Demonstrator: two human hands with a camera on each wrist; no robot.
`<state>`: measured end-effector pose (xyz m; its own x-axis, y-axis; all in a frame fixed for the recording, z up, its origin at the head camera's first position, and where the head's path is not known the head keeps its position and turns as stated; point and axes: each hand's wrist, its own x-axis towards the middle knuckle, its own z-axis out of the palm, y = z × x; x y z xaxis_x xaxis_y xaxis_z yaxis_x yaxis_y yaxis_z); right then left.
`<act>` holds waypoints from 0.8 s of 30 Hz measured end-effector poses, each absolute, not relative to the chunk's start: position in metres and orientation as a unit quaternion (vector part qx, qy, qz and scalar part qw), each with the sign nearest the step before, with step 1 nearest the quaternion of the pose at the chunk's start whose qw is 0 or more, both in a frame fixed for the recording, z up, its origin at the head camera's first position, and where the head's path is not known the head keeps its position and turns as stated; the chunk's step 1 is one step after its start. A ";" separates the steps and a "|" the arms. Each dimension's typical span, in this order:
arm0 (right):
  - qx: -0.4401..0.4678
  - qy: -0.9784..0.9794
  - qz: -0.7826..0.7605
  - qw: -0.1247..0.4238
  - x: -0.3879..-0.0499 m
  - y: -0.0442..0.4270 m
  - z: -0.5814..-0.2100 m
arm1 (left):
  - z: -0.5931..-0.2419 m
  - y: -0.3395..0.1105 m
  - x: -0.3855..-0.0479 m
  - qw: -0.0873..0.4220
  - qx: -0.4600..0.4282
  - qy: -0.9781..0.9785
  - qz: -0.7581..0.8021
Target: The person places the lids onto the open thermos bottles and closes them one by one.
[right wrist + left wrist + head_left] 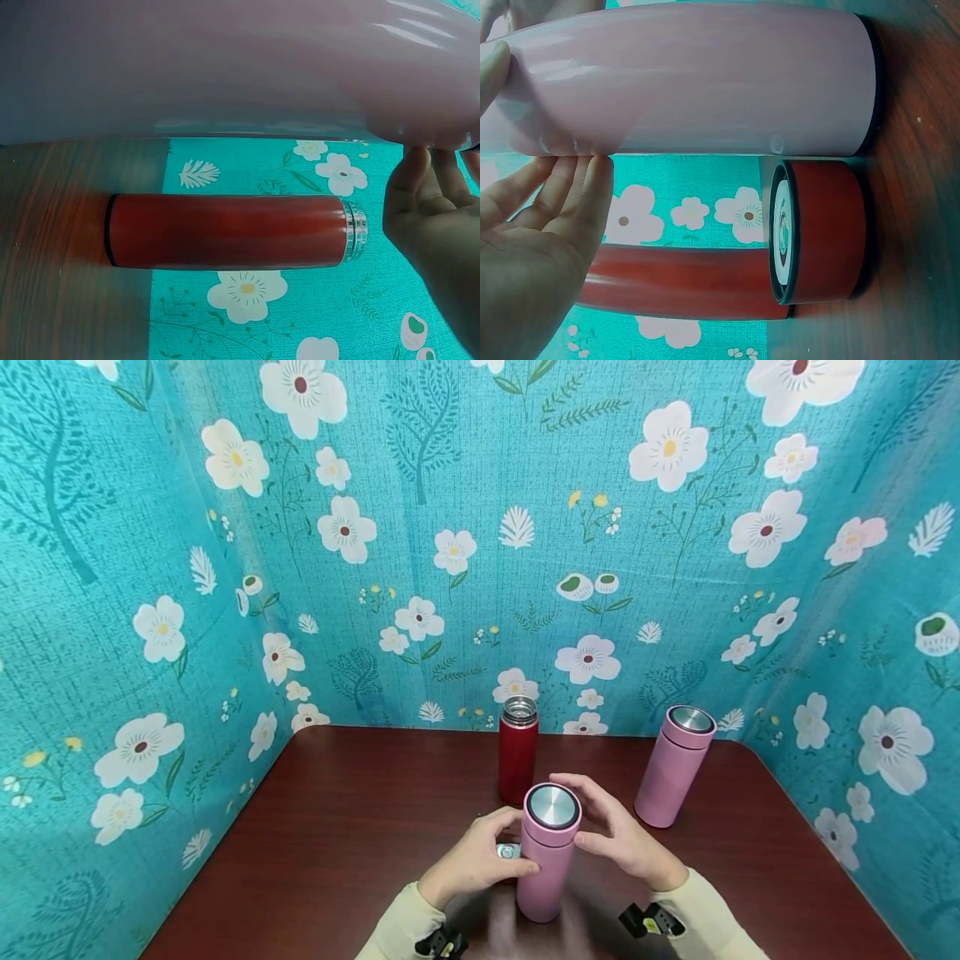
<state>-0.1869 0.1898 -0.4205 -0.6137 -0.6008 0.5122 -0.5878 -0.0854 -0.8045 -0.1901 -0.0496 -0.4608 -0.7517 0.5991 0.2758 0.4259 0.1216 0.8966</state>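
A pink thermos flask (546, 877) with a silver-topped lid (553, 807) stands upright on the table in front of me. My left hand (474, 858) holds its upper body, thumb on the near side and fingers on the far side. On the other side, my right hand (626, 839) curls round the flask near the lid, with its fingertips (420, 159) against the wall. Close to the left of the flask stands a small red cap (829, 231), mostly hidden in the head view. Behind is a red thermos flask (518, 760), its steel neck uncovered.
A second pink thermos flask (675, 768), lid on, stands at the back right of the dark wood table (360, 827). Turquoise flowered cloth (465, 610) hangs behind the table and along both sides.
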 end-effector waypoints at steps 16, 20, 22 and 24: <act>-0.423 0.693 -0.583 -0.003 -0.189 0.191 -0.423 | -0.461 -0.049 -0.191 0.083 0.344 0.741 0.571; -0.406 0.691 -0.598 0.008 -0.188 0.190 -0.423 | -0.461 -0.049 -0.191 0.084 0.335 0.747 0.568; -0.400 0.687 -0.607 0.017 -0.188 0.190 -0.423 | -0.461 -0.049 -0.191 0.082 0.333 0.750 0.566; -0.394 0.686 -0.612 0.021 -0.188 0.190 -0.423 | -0.461 -0.049 -0.191 0.080 0.332 0.751 0.564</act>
